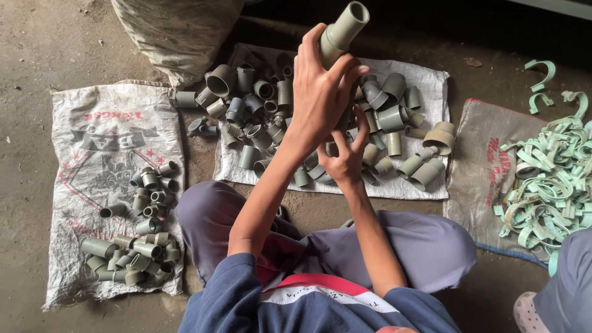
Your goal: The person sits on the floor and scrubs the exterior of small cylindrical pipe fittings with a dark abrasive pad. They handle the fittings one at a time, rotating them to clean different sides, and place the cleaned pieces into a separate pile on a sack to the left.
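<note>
The left hand (320,92) is raised over the far middle of the scene with its fingers (345,69) clamped around a grey-green plastic pipe fitting of stepped tube shape (343,29), whose open end juts up beyond the fingertips. Just below and nearer, the right hand (346,157) hangs with fingers spread apart, empty, touching the heap of grey plastic pipe couplings (394,117) on the white woven sack (431,80) spread on the concrete floor (37,43). A smaller sorted pile of grey fittings (139,237) lies on a printed sack (105,135) at left, and pale green plastic clips (549,185) are piled at right.
</note>
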